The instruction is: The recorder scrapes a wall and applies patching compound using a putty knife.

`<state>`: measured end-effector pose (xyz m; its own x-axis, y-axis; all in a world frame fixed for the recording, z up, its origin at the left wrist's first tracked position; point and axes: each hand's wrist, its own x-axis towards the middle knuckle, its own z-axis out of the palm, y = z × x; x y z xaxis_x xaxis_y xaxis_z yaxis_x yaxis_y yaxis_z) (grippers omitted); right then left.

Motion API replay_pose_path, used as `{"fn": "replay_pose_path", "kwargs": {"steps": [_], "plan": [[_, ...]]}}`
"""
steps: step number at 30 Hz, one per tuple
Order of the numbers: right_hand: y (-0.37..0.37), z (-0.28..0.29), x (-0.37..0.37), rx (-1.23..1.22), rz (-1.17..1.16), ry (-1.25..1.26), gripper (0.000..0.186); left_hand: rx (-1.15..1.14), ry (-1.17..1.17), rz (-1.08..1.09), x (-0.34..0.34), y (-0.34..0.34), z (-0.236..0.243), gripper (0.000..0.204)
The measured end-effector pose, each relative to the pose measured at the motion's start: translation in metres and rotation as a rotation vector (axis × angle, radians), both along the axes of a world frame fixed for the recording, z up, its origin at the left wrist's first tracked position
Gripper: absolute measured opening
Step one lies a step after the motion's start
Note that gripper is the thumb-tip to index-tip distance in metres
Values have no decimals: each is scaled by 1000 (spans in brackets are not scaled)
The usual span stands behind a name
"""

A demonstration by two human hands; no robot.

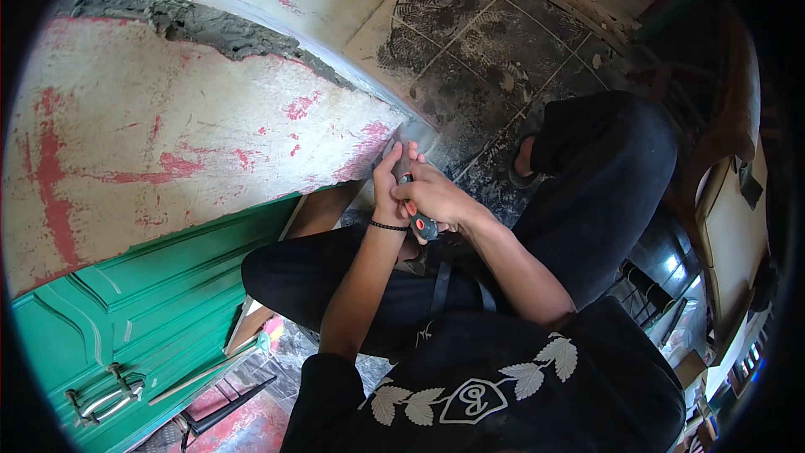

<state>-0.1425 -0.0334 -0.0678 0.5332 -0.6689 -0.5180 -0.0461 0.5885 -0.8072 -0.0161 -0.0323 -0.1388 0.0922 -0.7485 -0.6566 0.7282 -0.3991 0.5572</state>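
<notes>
My right hand (436, 195) is closed around a hand tool with a black and orange handle (425, 225), whose butt end points back toward me. A greyish, blade-like part (403, 166) shows ahead of the grip, but most of it is hidden, so I cannot tell its exact kind. Under and beside it, my left hand (385, 180) cups the tool's front part, thumb on one side and fingertips on the other. Both hands are together, close to the lower end of the wall's corner edge (411, 122). Rough wet-looking grey mortar (226, 38) runs along that edge farther up.
A pale wall with red paint patches (201, 126) stands at my left, above a green panelled cabinet door (168, 285) with a metal handle. Dusty dark floor tiles (486, 59) lie ahead. My bent leg (599, 184) and a wooden chair (734, 92) are at the right.
</notes>
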Motion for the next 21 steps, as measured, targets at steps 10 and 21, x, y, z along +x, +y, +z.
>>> {"fn": "replay_pose_path", "kwargs": {"steps": [10,21], "plan": [[-9,10,-4,189,-97,-162,23,105,122,-45,7,-4,-6,25],[-8,3,-1,258,-136,-187,22,144,47,-2,0,-3,5,27]]}}
